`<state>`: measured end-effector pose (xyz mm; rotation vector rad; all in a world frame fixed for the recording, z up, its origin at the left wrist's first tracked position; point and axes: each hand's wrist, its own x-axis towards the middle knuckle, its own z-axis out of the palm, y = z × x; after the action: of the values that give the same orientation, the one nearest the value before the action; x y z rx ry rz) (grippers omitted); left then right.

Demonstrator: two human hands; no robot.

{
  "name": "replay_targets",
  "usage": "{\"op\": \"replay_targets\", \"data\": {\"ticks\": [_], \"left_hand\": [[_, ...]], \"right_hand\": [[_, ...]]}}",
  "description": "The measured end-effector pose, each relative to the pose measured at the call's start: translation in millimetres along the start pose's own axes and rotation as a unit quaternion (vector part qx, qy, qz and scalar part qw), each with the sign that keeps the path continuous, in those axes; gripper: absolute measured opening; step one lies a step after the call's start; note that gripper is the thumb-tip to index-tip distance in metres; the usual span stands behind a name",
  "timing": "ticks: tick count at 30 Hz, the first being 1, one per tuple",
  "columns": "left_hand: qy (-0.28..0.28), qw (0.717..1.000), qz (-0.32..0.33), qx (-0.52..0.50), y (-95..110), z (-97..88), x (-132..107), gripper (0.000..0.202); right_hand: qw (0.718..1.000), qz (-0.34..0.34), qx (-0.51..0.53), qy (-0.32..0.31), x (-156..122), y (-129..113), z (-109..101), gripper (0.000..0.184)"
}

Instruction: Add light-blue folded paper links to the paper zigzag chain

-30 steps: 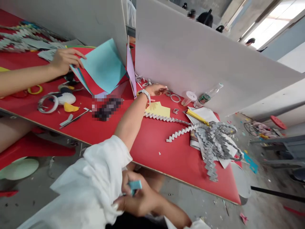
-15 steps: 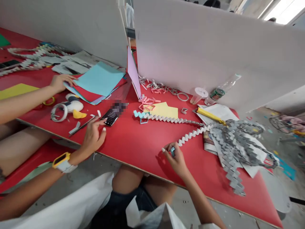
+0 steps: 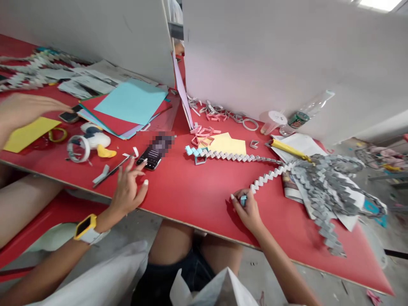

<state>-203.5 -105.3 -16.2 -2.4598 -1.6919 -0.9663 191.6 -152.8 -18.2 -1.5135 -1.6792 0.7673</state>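
Note:
My left hand (image 3: 129, 189) has its fingers spread, one fingertip on the lower screen of a black phone (image 3: 149, 161) that lies on the red table. A yellow-and-white watch is on that wrist. My right hand (image 3: 247, 209) is closed on the light blue end of a folded-paper chain (image 3: 267, 176), close to the table's front edge. The chain runs up and right into a grey heap of zigzag chain (image 3: 331, 187). Another arm of chain (image 3: 229, 156) stretches left to a light blue end, beside pink folded strips (image 3: 202, 136) and pale yellow paper (image 3: 228, 144).
A co-worker's hand (image 3: 32, 108) is over the left table near a second phone (image 3: 70, 114). Coloured sheets (image 3: 134, 102), a roll of tape (image 3: 78, 148) and a plush toy (image 3: 97, 140) lie left. A plastic bottle (image 3: 299, 121), cup (image 3: 274, 122) and yellow cutter (image 3: 288, 151) lie right.
The co-worker's hand has left the coloured sheets and moved left, uncovering a second phone. The view has shifted slightly. My left hand stays at the phone, my right hand on the chain.

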Motion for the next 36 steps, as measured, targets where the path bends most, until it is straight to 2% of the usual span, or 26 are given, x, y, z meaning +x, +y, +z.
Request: {"op": "replay_targets", "data": {"ticks": [2,6,8,10,12,15,18,22,24,28,30,33,36], "left_hand": [[0.000,0.999,0.032,-0.007,13.3,-2.3,7.1,0.020],[-0.096,0.992,0.085,0.006,52.6,8.9,44.7,0.036],[-0.117,0.990,0.072,0.031,72.1,24.7,71.9,0.039],[-0.137,0.984,0.054,0.100,86.9,44.1,98.9,0.052],[-0.165,0.971,0.017,0.172,95.8,62.0,121.0,0.060],[-0.196,0.959,0.011,0.206,99.7,77.6,138.9,0.054],[-0.153,0.973,0.047,0.166,98.6,80.1,140.6,0.044],[-0.108,0.989,0.083,0.054,99.8,76.8,131.6,0.040],[-0.117,0.988,0.089,0.036,102.0,75.9,126.5,0.038],[-0.166,0.979,0.078,0.089,103.7,75.8,119.8,0.040],[-0.174,0.980,0.066,0.068,101.6,76.0,118.4,0.038],[-0.152,0.986,0.054,-0.050,97.0,75.9,117.5,0.043],[-0.124,0.974,0.074,-0.172,95.3,74.9,115.6,0.041]], "right_hand": [[1.000,0.004,0.017,-0.016,4.3,-4.6,-3.2,0.018],[0.994,0.020,0.091,-0.061,27.2,-19.3,-7.9,0.024],[0.992,0.016,0.107,-0.060,42.9,-26.7,-6.6,0.033],[0.993,0.014,0.110,-0.048,56.4,-32.5,-3.1,0.036],[0.993,0.016,0.108,-0.040,64.3,-35.9,0.9,0.034],[0.994,0.009,0.099,-0.049,65.7,-34.5,5.2,0.027],[0.998,-0.005,0.062,-0.019,61.9,-25.7,8.0,0.024],[0.999,-0.020,0.025,0.043,60.3,-12.4,13.5,0.023],[0.998,-0.032,0.018,0.045,60.8,-8.3,16.1,0.022],[0.998,-0.049,0.011,0.024,62.0,-5.4,17.6,0.020],[0.998,-0.050,0.007,0.027,62.4,-5.6,17.2,0.020],[0.999,-0.017,0.015,0.032,62.2,-7.3,16.7,0.021],[0.997,0.034,0.046,0.043,60.1,-10.6,17.6,0.022]]}}
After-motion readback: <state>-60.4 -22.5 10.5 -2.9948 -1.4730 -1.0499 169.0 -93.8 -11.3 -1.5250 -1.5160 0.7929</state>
